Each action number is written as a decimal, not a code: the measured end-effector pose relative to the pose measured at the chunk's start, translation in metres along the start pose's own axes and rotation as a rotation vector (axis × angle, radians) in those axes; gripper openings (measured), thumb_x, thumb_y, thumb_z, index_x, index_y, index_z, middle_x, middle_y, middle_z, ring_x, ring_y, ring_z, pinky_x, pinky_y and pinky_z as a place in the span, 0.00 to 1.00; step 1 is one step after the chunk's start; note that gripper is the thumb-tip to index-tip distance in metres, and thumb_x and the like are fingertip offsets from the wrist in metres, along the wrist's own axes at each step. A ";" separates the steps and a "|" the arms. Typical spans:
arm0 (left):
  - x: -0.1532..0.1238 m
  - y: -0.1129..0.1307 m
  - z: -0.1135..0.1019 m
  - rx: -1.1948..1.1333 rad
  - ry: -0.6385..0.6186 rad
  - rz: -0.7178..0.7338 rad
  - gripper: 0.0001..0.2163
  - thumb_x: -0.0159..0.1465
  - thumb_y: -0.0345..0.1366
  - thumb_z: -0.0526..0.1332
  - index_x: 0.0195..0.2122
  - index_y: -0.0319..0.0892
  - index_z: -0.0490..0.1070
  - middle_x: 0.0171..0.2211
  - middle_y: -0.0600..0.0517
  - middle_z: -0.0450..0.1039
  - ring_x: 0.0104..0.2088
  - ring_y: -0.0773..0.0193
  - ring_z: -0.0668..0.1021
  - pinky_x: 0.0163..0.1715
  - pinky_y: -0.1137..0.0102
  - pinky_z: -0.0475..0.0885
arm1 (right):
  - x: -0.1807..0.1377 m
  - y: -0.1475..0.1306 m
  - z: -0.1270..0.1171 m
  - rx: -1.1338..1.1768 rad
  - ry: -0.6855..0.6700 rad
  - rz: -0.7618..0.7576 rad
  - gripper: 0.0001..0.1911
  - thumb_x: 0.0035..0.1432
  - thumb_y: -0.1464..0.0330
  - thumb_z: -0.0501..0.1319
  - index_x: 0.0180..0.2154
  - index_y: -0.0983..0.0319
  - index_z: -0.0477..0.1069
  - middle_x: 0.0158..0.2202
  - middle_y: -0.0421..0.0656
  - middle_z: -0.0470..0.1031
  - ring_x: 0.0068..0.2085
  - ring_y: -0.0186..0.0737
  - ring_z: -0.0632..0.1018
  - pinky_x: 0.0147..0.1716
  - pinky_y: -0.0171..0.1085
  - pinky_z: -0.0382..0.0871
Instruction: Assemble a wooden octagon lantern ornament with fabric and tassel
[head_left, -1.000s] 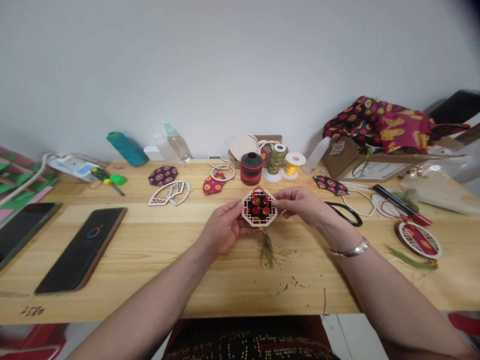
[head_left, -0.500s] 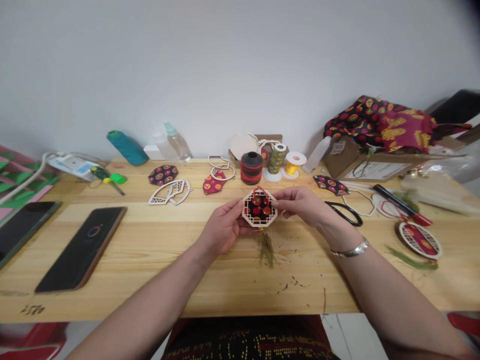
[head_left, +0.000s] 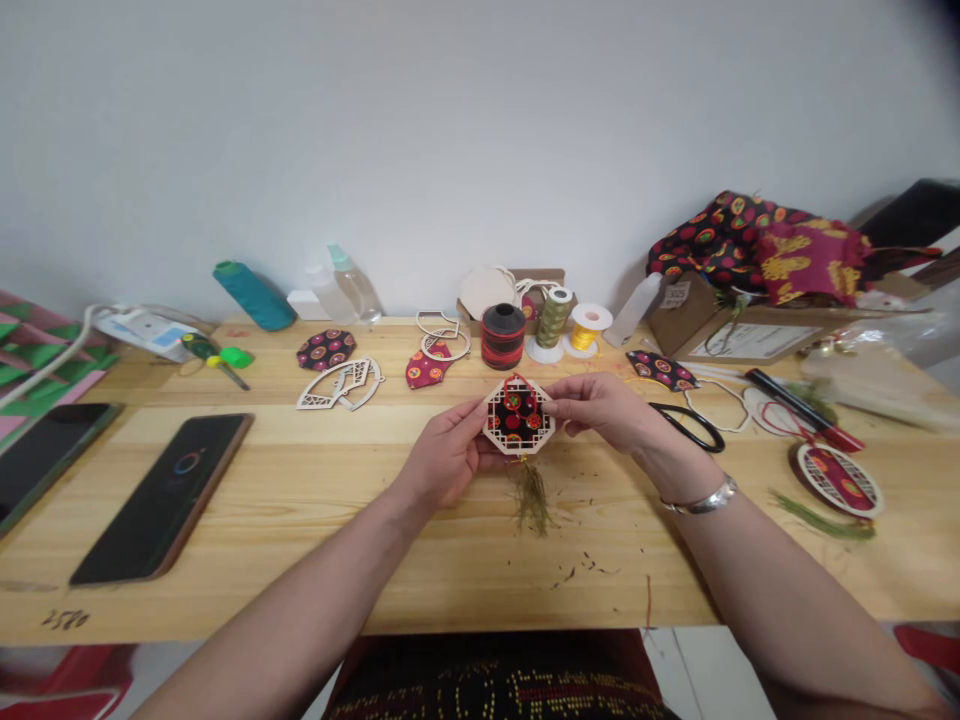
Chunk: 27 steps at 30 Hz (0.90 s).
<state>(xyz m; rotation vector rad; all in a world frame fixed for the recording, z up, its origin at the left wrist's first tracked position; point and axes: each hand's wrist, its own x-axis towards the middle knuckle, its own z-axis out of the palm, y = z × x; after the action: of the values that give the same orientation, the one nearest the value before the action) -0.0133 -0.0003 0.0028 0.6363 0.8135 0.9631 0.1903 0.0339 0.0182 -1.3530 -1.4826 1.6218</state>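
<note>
Over on the left, a phone [head_left: 169, 500] is lying screen up, exactly where it was a second ago. Moving right, the left hand [head_left: 448, 450] is pinching the left edge of an eight-sided ornament [head_left: 517, 440], thumb up top. The ornament is staying in the middle, between both hands, its tassel [head_left: 532, 500] trailing toward the near side. The right hand [head_left: 592, 408] is pinching its right edge, thumb on the front. Basically nothing's shifting, so I'd guess it's just being held steady, not worked on. Farther right, an oval ornament [head_left: 838, 480] is lying unmoved on the table [head_left: 300, 520].
</note>
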 end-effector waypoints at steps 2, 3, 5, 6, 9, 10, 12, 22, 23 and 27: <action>0.000 0.000 0.000 -0.006 -0.004 0.003 0.11 0.63 0.33 0.58 0.44 0.36 0.74 0.35 0.43 0.80 0.31 0.58 0.81 0.32 0.61 0.78 | 0.000 0.000 0.000 0.000 -0.001 0.000 0.11 0.48 0.61 0.66 0.34 0.59 0.78 0.29 0.41 0.78 0.26 0.29 0.71 0.25 0.31 0.64; 0.000 0.000 0.000 -0.009 -0.005 0.003 0.11 0.63 0.33 0.58 0.44 0.36 0.74 0.35 0.43 0.80 0.31 0.58 0.81 0.32 0.61 0.78 | 0.000 0.000 0.000 0.001 -0.002 0.001 0.11 0.48 0.61 0.66 0.34 0.59 0.78 0.29 0.41 0.78 0.26 0.29 0.71 0.25 0.31 0.64; 0.000 0.000 0.000 -0.012 -0.004 0.004 0.11 0.63 0.33 0.58 0.44 0.35 0.74 0.35 0.43 0.80 0.32 0.58 0.81 0.32 0.61 0.78 | 0.000 0.000 0.000 0.005 -0.001 0.003 0.10 0.48 0.62 0.66 0.33 0.58 0.78 0.29 0.41 0.78 0.25 0.29 0.71 0.26 0.31 0.64; 0.000 0.000 0.001 -0.012 -0.001 0.004 0.11 0.62 0.33 0.58 0.44 0.35 0.74 0.35 0.43 0.80 0.32 0.58 0.81 0.33 0.61 0.78 | 0.000 0.000 0.000 0.006 0.000 0.004 0.09 0.48 0.62 0.66 0.33 0.58 0.78 0.29 0.41 0.78 0.25 0.29 0.71 0.26 0.31 0.64; -0.001 0.001 0.002 -0.011 0.008 0.003 0.11 0.62 0.32 0.58 0.45 0.35 0.73 0.36 0.42 0.80 0.32 0.58 0.81 0.32 0.61 0.78 | 0.000 0.000 0.000 0.002 0.008 0.008 0.09 0.49 0.63 0.66 0.33 0.59 0.78 0.29 0.41 0.78 0.26 0.29 0.71 0.25 0.31 0.63; -0.001 0.001 0.002 -0.011 0.011 0.003 0.12 0.62 0.31 0.58 0.45 0.35 0.73 0.36 0.42 0.80 0.32 0.58 0.81 0.32 0.61 0.78 | 0.000 0.000 0.000 0.001 0.009 0.006 0.09 0.49 0.63 0.66 0.33 0.59 0.78 0.29 0.41 0.78 0.26 0.29 0.71 0.25 0.31 0.63; -0.001 0.001 0.002 -0.011 0.015 0.002 0.12 0.63 0.31 0.58 0.46 0.34 0.73 0.36 0.42 0.80 0.32 0.58 0.81 0.32 0.61 0.78 | 0.000 0.000 0.000 -0.001 0.006 -0.003 0.10 0.49 0.63 0.66 0.34 0.59 0.78 0.29 0.41 0.78 0.26 0.29 0.71 0.26 0.31 0.64; -0.001 0.000 0.001 -0.003 -0.010 -0.010 0.12 0.63 0.31 0.57 0.46 0.35 0.73 0.37 0.42 0.79 0.32 0.57 0.81 0.33 0.59 0.78 | -0.001 -0.002 0.002 -0.050 0.040 -0.023 0.10 0.51 0.62 0.64 0.33 0.62 0.78 0.27 0.42 0.77 0.26 0.30 0.71 0.26 0.32 0.62; -0.001 0.000 0.001 -0.001 -0.013 -0.008 0.12 0.63 0.31 0.57 0.46 0.35 0.73 0.37 0.41 0.79 0.32 0.57 0.81 0.34 0.59 0.78 | 0.000 -0.002 0.002 -0.053 0.045 -0.024 0.10 0.51 0.62 0.64 0.33 0.62 0.78 0.27 0.42 0.77 0.27 0.30 0.71 0.26 0.32 0.62; -0.001 0.000 0.001 0.005 -0.017 -0.009 0.13 0.63 0.31 0.57 0.47 0.35 0.73 0.38 0.41 0.79 0.32 0.57 0.81 0.34 0.59 0.78 | -0.001 -0.002 0.003 -0.061 0.059 -0.038 0.11 0.52 0.62 0.63 0.34 0.62 0.77 0.28 0.42 0.77 0.27 0.30 0.71 0.26 0.32 0.62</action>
<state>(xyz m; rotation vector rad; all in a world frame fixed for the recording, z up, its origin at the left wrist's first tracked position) -0.0131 -0.0013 0.0039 0.6435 0.8036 0.9469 0.1873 0.0329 0.0203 -1.3855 -1.5244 1.5123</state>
